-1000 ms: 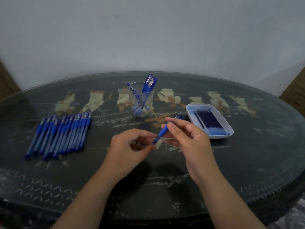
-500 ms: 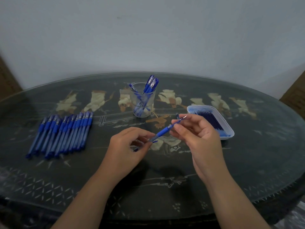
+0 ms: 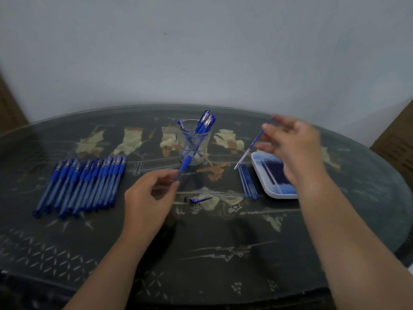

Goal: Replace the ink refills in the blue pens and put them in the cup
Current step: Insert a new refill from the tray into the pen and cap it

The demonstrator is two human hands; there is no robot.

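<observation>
head: left hand [image 3: 147,198] holds pen [image 3: 184,165], right hand [image 3: 292,148] refill [image 3: 250,148]; lettering unreadable.

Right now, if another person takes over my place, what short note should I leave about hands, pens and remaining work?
Left hand: pinches an open pen barrel.
Right hand: holds a loose refill, blurred, beside the tray of refills.
Cap and small tip piece lie on the table between the hands; a refill pile lies left of the tray.
Done: several pens stand in the cup.
Left: finish this pen, then the row of pens at left.
</observation>
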